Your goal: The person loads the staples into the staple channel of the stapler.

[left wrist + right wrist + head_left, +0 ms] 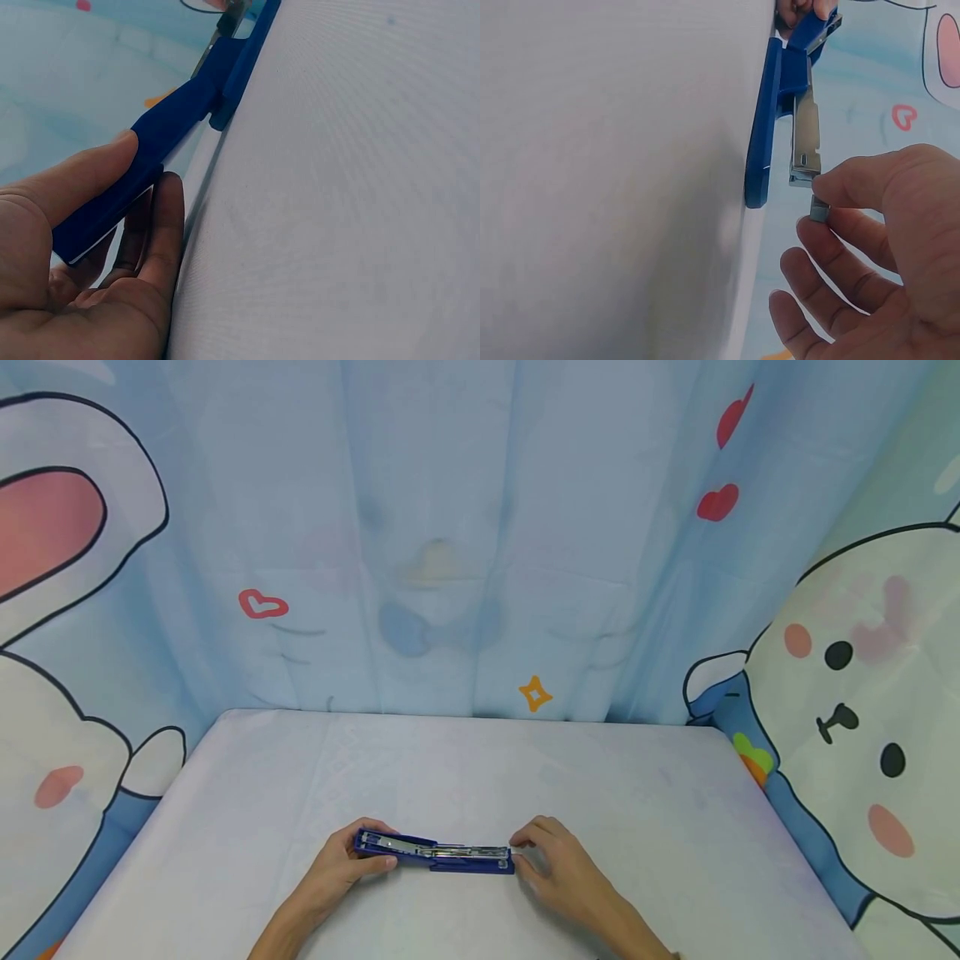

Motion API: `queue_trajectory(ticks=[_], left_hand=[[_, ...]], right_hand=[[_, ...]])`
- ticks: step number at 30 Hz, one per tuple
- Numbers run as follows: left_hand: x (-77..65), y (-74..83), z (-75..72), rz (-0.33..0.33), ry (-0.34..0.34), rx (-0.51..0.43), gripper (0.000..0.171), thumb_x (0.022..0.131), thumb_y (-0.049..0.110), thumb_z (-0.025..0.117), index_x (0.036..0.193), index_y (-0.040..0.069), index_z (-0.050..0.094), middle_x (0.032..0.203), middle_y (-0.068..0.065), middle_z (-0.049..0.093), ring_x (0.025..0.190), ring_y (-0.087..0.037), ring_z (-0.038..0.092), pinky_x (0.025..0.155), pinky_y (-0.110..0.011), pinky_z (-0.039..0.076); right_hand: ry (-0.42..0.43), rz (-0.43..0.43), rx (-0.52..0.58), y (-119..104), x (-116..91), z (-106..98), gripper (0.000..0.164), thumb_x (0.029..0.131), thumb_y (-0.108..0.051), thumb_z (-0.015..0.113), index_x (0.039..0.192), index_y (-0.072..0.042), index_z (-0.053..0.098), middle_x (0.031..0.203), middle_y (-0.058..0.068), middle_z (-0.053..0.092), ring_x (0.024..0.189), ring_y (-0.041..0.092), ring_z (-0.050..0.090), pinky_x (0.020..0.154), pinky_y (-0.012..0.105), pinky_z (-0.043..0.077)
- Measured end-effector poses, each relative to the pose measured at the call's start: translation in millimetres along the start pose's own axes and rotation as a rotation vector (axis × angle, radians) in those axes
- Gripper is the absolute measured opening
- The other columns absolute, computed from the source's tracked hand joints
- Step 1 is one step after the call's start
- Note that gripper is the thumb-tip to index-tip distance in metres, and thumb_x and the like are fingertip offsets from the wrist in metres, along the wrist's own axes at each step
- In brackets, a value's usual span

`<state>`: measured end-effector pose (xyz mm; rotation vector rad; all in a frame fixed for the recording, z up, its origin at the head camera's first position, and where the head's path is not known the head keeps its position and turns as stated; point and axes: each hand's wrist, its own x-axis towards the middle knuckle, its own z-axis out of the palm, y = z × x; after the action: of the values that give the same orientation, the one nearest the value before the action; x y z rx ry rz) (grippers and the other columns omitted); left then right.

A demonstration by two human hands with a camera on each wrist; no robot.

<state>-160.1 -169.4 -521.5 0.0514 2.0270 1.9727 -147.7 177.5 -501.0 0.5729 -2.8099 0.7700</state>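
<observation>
A blue stapler (472,865) lies opened out across the white table, its top cover swung back to the left and its metal magazine (805,135) exposed. My left hand (341,860) grips the cover between thumb and fingers. In the left wrist view the thumb presses on the blue cover (169,124), which tilts up off the cloth. At the magazine's right end, my right hand (558,864) pinches a short strip of staples (820,210) between thumb and index finger. The strip sits right by the magazine's tip; the other fingers are loosely bent. Part of the strip is hidden by the thumb.
A white cloth covers the table (600,793). Behind it hangs a light blue curtain (435,468) printed with hearts and cartoon animals, and the curtain also runs along both sides. The table's far edge meets the curtain.
</observation>
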Motion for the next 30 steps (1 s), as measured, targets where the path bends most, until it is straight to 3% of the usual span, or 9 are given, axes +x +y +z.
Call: queue_trajectory(ticks=[30], left_hand=[[-0.1,0.0,1.0,-0.008,0.01,0.009,0.051,0.087,0.012,0.087,0.131,0.0,0.063,0.125,-0.005,0.069,0.111,-0.016,0.061,0.09,-0.021,0.053]], right_hand=[[0.029,-0.078,0.008,-1.7,1.8,3.0,0.015,0.09,-0.013,0.083,0.102,-0.019,0.076,0.102,-0.014,0.067,0.1,0.001,0.06,0.091,0.03,0.058]])
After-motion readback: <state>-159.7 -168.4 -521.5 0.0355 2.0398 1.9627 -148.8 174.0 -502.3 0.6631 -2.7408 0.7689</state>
